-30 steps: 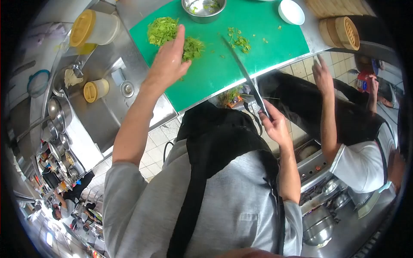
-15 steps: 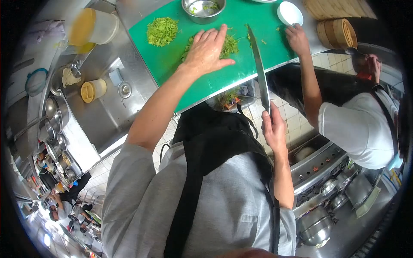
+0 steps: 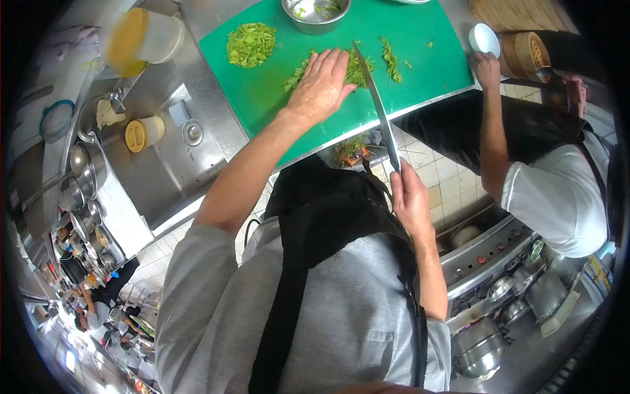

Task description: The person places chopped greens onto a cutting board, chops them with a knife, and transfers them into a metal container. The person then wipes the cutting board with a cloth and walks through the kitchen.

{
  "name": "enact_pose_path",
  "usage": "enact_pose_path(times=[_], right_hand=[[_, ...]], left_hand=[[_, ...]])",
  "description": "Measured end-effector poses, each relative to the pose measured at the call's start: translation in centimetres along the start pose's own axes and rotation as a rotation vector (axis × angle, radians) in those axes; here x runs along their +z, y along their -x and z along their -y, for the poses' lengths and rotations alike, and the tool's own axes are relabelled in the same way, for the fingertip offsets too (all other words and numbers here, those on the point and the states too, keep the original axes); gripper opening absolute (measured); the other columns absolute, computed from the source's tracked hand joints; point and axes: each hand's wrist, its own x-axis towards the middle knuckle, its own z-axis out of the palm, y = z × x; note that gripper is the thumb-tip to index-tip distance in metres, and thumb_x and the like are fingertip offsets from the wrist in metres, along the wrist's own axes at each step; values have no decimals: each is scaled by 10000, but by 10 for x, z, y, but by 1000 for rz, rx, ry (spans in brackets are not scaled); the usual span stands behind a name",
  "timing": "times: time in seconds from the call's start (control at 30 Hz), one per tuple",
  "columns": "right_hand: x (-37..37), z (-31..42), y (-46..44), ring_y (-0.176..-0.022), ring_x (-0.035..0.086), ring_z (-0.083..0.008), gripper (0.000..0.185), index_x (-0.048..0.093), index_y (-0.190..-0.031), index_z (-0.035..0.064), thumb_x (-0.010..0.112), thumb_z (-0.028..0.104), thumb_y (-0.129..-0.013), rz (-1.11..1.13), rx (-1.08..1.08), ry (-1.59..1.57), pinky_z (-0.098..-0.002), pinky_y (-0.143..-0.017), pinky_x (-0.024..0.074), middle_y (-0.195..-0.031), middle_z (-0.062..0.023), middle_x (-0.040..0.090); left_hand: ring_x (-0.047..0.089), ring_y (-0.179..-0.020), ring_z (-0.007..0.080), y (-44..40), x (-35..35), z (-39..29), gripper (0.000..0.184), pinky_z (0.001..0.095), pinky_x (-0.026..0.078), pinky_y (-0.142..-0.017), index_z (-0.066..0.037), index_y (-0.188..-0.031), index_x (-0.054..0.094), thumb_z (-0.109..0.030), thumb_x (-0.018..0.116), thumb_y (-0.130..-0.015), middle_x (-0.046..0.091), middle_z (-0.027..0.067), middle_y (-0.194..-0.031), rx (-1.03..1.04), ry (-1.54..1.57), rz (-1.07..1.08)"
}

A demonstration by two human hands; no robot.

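My right hand (image 3: 412, 194) grips the handle of a long kitchen knife (image 3: 382, 113). Its blade points away from me, with the tip beside a pile of chopped leafy herbs (image 3: 295, 80) on the green cutting board (image 3: 420, 82). Over that pile lies my left hand (image 3: 320, 88), fingers stretched out and palm down, hiding part of the leaves. Right of the blade is a narrow strip of greens (image 3: 390, 59). A rounder heap of chopped greens (image 3: 251, 44) sits toward the board's left, and a metal bowl (image 3: 316, 27) with bits of leaf stands behind.
At right, a co-worker's hand (image 3: 487, 69) is at a white bowl (image 3: 484, 39), near a bamboo steamer (image 3: 518, 56). A steel sink (image 3: 164, 171) with a yellow-lidded container (image 3: 144, 134) lies left. Scraps fill a bin (image 3: 353, 151) below the board's edge.
The knife has moved left, closer to my left hand, and a strip of greens now lies apart on its right. The co-worker's hand and the white bowl have shifted right, off the board.
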Motion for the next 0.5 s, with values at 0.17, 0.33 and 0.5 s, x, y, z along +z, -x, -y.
enact_pose_path(times=[0.17, 0.33, 0.5], right_hand=[[0, -4, -1, -794, 678, -333, 326, 568, -1318, 1, 562, 170, -1039, 63, 81, -25, -408, -738, 521, -911, -250, 663], [-4, -2, -10, -842, 647, -436, 282, 533, -1276, 4, 551, 135, -1027, 117, 70, -1, -470, -729, 516, -915, -276, 645], [0, -3, -21, -826, 619, -532, 193, 454, -1150, -8, 534, 86, -1002, 252, 126, 83, -567, -664, 479, -829, -317, 625]], left_hand=[[435, -1380, 416, 2, -2, 1, 639, 517, 316, -1202, 72, -1422, 439, -263, 694, -942, 465, 271, -1451, -29, 96, -35], [435, -1382, 395, 1, 4, 5, 587, 488, 326, -1205, 46, -1400, 481, -225, 703, -929, 470, 243, -1458, -25, 38, 15], [427, -1400, 364, 3, 8, 6, 564, 460, 325, -1216, 23, -1399, 506, -112, 701, -888, 482, 219, -1464, -40, -23, 55]])
